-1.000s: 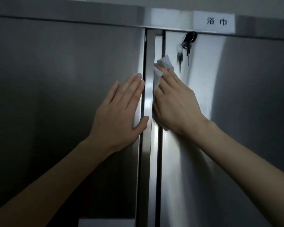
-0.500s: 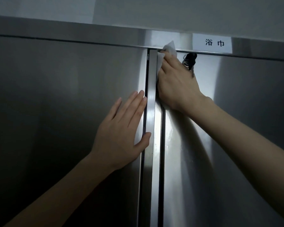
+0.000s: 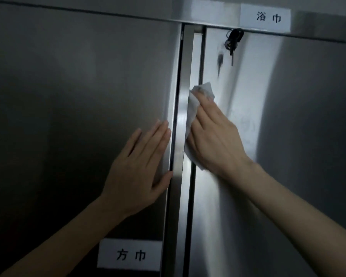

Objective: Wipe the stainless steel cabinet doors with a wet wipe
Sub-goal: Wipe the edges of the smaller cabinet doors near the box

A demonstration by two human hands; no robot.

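Fingers (image 3: 205, 114) of right hand (image 3: 216, 140) straight, together, pressing crumpled white wipe (image 3: 193, 110) just right of brushed-steel centre strip (image 3: 179, 206); wipe mostly hidden. Left hand (image 3: 138, 168) flat left of strip, fingers together.

It's dim in here. The left door (image 3: 68, 116) sinks to near black toward its lower corner, while a pale vertical sheen runs down the right door (image 3: 248, 76) and the centre strip (image 3: 181, 120) glints. The keys (image 3: 233, 42) look smeared, their reflection streaked. Both labels read sharp. The top rail (image 3: 108, 13) slants, bent by the lens.
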